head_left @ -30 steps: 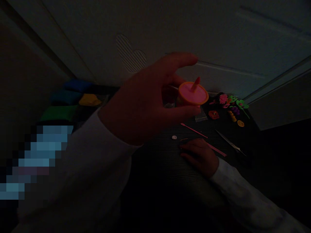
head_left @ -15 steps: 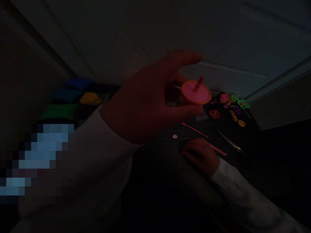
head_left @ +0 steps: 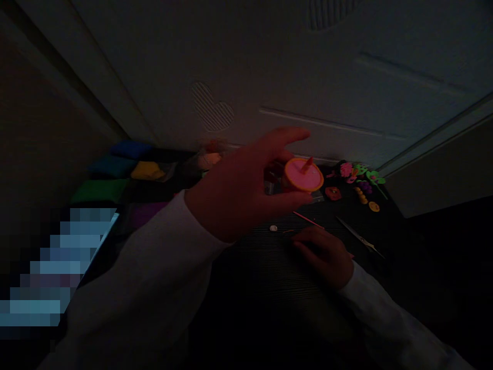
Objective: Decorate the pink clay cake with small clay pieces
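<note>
My left hand (head_left: 239, 187) is raised above the dark table (head_left: 250, 272). Between thumb and fingers it grips a small clay cup (head_left: 302, 177), pink on top with an orange rim and a reddish pointed peg standing in the middle. The index finger is stretched out above the cup. On the table rests my right hand (head_left: 323, 254), loosely curled; its thumb and fingertips lie close but look apart, with nothing visible between them. Near its fingertips are a small white piece (head_left: 273, 228) and a thin brownish strand (head_left: 288, 231). Just beyond lies a thin pink stick (head_left: 308, 220).
Scissors (head_left: 360, 237) lie right of my right hand. Behind them are an orange-red piece (head_left: 333, 193), a yellow disc (head_left: 374, 206) and pink clay flowers (head_left: 346, 169). Coloured packs, including a green one (head_left: 100, 190), are at left, by a blurred-out bright panel (head_left: 65, 267). A pale wall (head_left: 246, 67) rises behind.
The view has tilted up, so the table and both hands sit lower in it. My left hand keeps hold of the clay cup. The right hand's fingertips have drawn closer together.
</note>
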Demonstrator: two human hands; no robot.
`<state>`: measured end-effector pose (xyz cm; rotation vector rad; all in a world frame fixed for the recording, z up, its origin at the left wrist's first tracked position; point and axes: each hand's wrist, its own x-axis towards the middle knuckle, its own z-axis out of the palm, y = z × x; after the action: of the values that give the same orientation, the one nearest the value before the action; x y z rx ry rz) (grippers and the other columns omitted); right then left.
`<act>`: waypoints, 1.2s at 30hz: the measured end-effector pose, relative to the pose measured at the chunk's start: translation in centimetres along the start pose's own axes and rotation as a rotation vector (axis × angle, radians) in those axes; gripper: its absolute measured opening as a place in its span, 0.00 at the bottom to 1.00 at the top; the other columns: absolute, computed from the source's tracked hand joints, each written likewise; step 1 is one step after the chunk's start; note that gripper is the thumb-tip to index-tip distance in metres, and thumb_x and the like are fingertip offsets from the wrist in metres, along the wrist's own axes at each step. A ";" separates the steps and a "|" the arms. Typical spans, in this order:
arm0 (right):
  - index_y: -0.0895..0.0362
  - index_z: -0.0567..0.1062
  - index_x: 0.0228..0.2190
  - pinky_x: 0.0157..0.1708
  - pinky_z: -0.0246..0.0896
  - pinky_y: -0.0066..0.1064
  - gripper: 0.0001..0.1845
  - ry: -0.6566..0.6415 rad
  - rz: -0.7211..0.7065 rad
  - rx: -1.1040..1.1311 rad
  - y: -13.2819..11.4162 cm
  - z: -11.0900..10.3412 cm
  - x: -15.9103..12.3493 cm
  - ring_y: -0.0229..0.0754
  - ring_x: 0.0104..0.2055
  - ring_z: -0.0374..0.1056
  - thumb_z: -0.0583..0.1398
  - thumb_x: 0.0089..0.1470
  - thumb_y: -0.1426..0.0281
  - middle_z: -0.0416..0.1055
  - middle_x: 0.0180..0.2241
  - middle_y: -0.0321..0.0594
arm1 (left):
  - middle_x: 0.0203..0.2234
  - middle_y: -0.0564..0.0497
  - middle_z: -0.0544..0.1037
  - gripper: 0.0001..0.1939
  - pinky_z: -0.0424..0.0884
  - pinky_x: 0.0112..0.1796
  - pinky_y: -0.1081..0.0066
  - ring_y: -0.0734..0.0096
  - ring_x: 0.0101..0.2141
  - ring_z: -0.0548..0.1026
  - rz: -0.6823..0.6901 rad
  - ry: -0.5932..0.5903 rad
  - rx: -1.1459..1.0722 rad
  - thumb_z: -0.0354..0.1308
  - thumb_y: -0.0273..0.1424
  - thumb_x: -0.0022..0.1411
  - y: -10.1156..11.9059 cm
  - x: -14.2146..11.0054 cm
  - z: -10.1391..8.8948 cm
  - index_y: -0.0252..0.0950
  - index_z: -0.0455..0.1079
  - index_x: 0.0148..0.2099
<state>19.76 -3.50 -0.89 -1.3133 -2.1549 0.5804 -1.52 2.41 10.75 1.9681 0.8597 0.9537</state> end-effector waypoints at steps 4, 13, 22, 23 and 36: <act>0.54 0.74 0.34 0.37 0.65 0.30 0.07 0.101 0.020 0.030 -1.5 -3.3 1.3 0.37 0.37 0.69 0.58 0.51 0.70 0.73 0.34 0.39 | 0.45 0.46 0.73 0.34 0.69 0.44 0.72 0.70 0.42 0.73 -0.011 0.007 -0.037 0.62 0.28 0.48 -0.2 0.1 0.2 0.31 0.56 0.57; 0.48 0.74 0.35 0.39 0.63 0.25 0.10 0.390 -0.098 0.116 -7.3 -9.5 3.8 0.35 0.41 0.67 0.59 0.50 0.73 0.72 0.36 0.33 | 0.49 0.48 0.71 0.29 0.68 0.47 0.70 0.68 0.46 0.71 -0.045 -0.051 -0.085 0.62 0.34 0.49 0.7 -1.1 -0.2 0.36 0.60 0.53; 0.46 0.73 0.39 0.39 0.67 0.31 0.14 0.404 -0.183 -0.027 -9.5 -9.6 4.2 0.41 0.43 0.68 0.58 0.51 0.74 0.73 0.39 0.34 | 0.48 0.52 0.71 0.24 0.68 0.49 0.66 0.66 0.45 0.72 -0.127 -0.008 0.068 0.59 0.36 0.51 2.7 -2.2 -0.8 0.44 0.62 0.52; 0.46 0.73 0.39 0.39 0.67 0.32 0.13 0.391 -0.183 -0.039 -9.4 -9.5 4.3 0.42 0.43 0.68 0.58 0.51 0.74 0.73 0.39 0.35 | 0.48 0.53 0.71 0.24 0.68 0.48 0.67 0.67 0.44 0.72 -0.132 -0.001 0.075 0.59 0.36 0.51 2.7 -2.2 -0.7 0.44 0.62 0.51; 0.48 0.73 0.31 0.35 0.69 0.32 0.04 0.277 -0.178 -0.055 -9.8 -9.6 4.6 0.40 0.39 0.69 0.59 0.50 0.64 0.72 0.36 0.36 | 0.37 0.58 0.74 0.16 0.71 0.35 0.75 0.73 0.34 0.73 -0.127 0.062 0.173 0.58 0.37 0.52 3.1 -1.6 0.5 0.45 0.64 0.44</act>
<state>17.75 -2.78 13.43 -1.1395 -2.0412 0.2526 -1.14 -0.57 12.66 2.0095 1.1211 0.8958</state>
